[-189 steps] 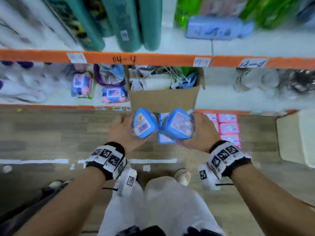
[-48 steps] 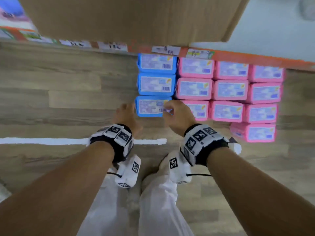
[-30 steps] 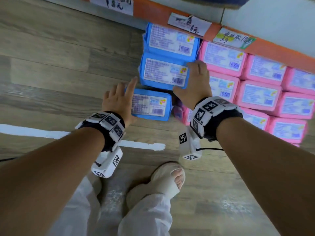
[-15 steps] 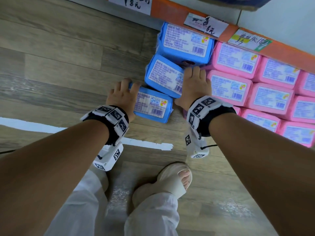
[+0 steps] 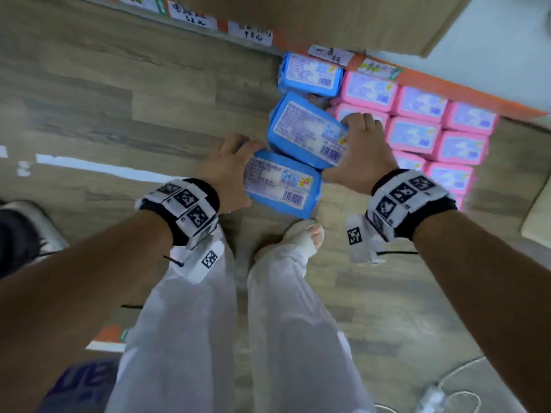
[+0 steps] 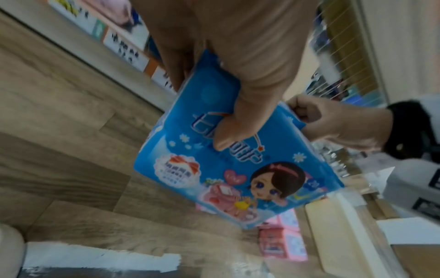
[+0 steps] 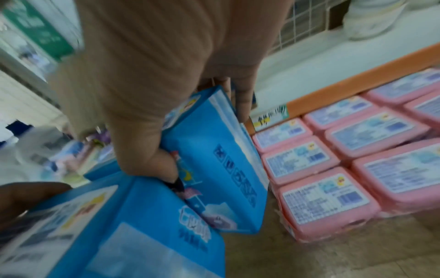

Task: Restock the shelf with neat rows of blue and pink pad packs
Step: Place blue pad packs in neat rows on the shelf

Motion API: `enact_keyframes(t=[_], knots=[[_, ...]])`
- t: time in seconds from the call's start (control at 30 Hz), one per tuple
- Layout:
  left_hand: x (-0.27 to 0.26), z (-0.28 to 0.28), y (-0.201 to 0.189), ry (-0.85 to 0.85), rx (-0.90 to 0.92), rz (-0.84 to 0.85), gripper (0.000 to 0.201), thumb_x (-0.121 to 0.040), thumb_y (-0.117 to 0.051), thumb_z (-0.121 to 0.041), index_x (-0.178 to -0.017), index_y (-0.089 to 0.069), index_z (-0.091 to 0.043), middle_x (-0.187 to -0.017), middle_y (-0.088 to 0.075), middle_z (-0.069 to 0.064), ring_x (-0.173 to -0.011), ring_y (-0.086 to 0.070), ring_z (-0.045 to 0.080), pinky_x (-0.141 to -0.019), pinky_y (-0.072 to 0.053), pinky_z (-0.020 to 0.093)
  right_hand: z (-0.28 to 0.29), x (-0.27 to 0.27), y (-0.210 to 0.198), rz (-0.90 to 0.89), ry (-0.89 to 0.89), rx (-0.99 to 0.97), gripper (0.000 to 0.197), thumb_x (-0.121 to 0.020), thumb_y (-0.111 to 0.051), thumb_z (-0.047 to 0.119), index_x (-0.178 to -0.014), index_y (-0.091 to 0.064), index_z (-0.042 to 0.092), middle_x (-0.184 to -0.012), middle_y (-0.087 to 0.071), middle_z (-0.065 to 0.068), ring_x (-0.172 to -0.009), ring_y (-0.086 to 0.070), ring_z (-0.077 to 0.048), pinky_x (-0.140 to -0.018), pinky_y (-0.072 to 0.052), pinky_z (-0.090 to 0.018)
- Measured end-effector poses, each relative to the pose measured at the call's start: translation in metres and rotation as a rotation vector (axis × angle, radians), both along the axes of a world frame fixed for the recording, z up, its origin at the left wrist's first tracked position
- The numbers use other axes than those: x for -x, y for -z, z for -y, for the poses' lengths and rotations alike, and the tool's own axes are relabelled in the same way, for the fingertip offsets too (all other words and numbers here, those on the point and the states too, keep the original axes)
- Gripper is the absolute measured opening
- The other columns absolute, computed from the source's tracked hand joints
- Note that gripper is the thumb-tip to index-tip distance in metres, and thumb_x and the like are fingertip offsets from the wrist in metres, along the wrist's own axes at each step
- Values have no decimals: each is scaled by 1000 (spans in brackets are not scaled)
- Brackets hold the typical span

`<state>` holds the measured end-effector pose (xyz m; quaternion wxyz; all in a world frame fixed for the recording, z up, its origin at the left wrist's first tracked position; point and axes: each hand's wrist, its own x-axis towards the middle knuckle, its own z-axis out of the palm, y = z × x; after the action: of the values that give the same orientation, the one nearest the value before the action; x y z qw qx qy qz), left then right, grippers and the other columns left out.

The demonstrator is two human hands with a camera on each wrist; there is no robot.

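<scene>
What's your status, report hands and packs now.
Left hand grips one blue pack; right hand grips a second blue pack. Both lifted off the floor. Third blue pack and pink packs lie below. Nothing in the way.

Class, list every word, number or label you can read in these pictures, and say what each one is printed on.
Nothing reads with certainty.
Blue pad pack in the left hand: stylised brand lettering, unreadable.
Blue pad pack in the right hand: barcode and fine print, blurred.
Pink pad packs: labels blurred.
Handwritten shelf-edge tags: illegible.
</scene>
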<state>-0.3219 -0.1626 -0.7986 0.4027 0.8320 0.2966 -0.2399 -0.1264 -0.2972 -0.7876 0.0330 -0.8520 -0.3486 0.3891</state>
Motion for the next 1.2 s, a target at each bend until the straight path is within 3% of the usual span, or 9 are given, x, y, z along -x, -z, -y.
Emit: enact_keyframes(t=[0.2,0.3,0.43,0.63,0.77,0.9,0.97,1.03,1.2], knots=[[-3,-8,-183,-62,-41,134,82,-54,-75,-17,-131,-46,-14,-120,-48,14,-109,-48,35,-96,-40,37,14,2,-167,47,185,-236,73,-55,-79,24,-118,-46,7,-110,-44,-9,-105,-40,-24,-76,-26,-21],[-10,-15,-280,-103,-72,237,91,-45,-67,-35,-130,-48,-10,-121,-51,17,-109,-51,35,-95,-42,36,15,-4,-253,56,242,-375,74,-52,-82,21,-117,-49,10,-102,-39,-1,-98,-37,-17,-71,-23,-16],[-25,-22,-398,-43,-116,318,97,-48,-82,-38,-133,-43,-15,-123,-46,7,-109,-47,22,-90,-39,31,12,-25,-366,107,201,-542,73,-49,-84,22,-112,-48,21,-98,-35,1,-93,-34,-16,-65,-20,-19],[-45,-28,-545,-6,-332,613,90,-48,-86,-36,-128,-48,-18,-119,-53,10,-109,-52,24,-95,-40,34,-2,-66,-517,228,72,-746,74,-52,-84,16,-117,-51,9,-100,-39,-1,-101,-44,-24,-79,-29,-23],[-52,-33,-609,-55,-367,666,101,-44,-81,-39,-135,-41,-19,-119,-45,-1,-112,-49,19,-95,-42,33,-13,-83,-591,267,31,-829,74,-56,-83,20,-121,-49,12,-103,-40,0,-103,-45,-21,-81,-33,-25],[-63,-49,-652,-135,-322,748,93,-38,-66,-52,-124,-33,-45,-119,-41,-14,-109,-46,5,-89,-40,20,-28,-95,-643,276,20,-944,68,-60,-81,14,-121,-50,14,-104,-42,0,-105,-46,-20,-86,-35,-25],[-70,-61,-667,-151,-319,823,89,-41,-77,-47,-117,-31,-52,-117,-39,-26,-101,-44,-13,-82,-34,2,-38,-104,-661,285,35,-977,69,-62,-80,13,-124,-48,13,-106,-41,-2,-106,-46,-20,-91,-37,-27],[-80,-76,-678,-158,-308,905,91,-48,-89,-32,-116,-32,-54,-119,-35,-35,-100,-39,-28,-79,-34,-3,-49,-117,-680,331,55,-1010,70,-63,-80,12,-125,-48,12,-104,-40,-1,-103,-43,-17,-86,-33,-21],[-119,-121,-702,-142,-288,1019,90,-49,-91,-20,-114,-38,-53,-120,-40,-33,-102,-37,-31,-79,-32,-6,-82,-156,-717,468,115,-1032,68,-62,-76,14,-125,-49,15,-104,-39,1,-102,-43,-16,-83,-32,-23]])
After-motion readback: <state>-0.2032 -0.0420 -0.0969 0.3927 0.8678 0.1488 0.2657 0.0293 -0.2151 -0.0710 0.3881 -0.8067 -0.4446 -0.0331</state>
